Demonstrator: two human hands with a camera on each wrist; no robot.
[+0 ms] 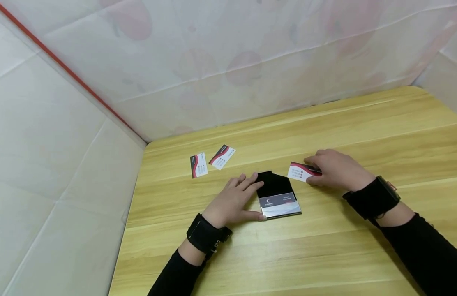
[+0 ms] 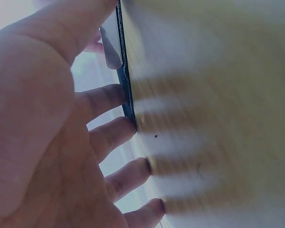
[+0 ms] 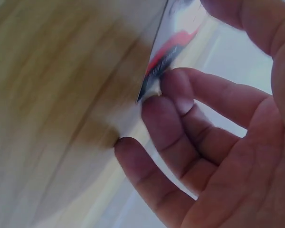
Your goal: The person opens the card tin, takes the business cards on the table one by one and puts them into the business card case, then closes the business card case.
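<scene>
An opened business card case (image 1: 274, 186) lies on the table with its black inside showing. In its lower half a grey and white card (image 1: 273, 200) is visible. My left hand (image 1: 228, 201) rests along the case's left side, fingers spread, thumb at the near corner and fingertips over the far corner. To the right of the case, my right hand (image 1: 337, 170) pinches a white, red and black business card (image 1: 298, 171) between thumb and fingers. The right wrist view shows this card (image 3: 167, 54) tilted, its lower corner close over the wood.
Two more business cards, one upright (image 1: 199, 165) and one slanted (image 1: 222, 157), lie apart beyond my left hand. The wooden table (image 1: 361, 127) meets a patterned white sheet (image 1: 228, 74) at the back. A white wall covering (image 1: 58, 172) borders its left side.
</scene>
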